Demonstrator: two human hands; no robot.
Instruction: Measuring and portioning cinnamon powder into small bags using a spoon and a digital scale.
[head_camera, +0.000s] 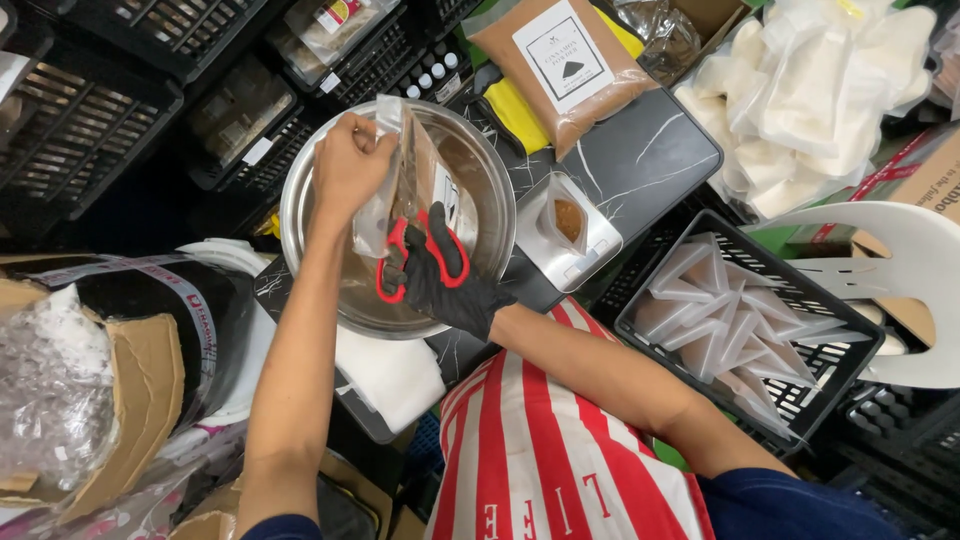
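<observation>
Red-handled scissors (420, 255), red-and-white striped apron (540, 450)

A worker's two arms seen from above: the left hand (350, 165) is bare, while the right hand (440, 280) wears a black glove that covers the fingers (400, 275) and ends at the wrist. Both forearms are uncovered up to short dark navy sleeves (790, 505), visible at the near edge on the left and right. Over the front hangs an apron (540, 440) in broad red and white vertical stripes, with red lettering on one white stripe near the bottom of the frame.
</observation>
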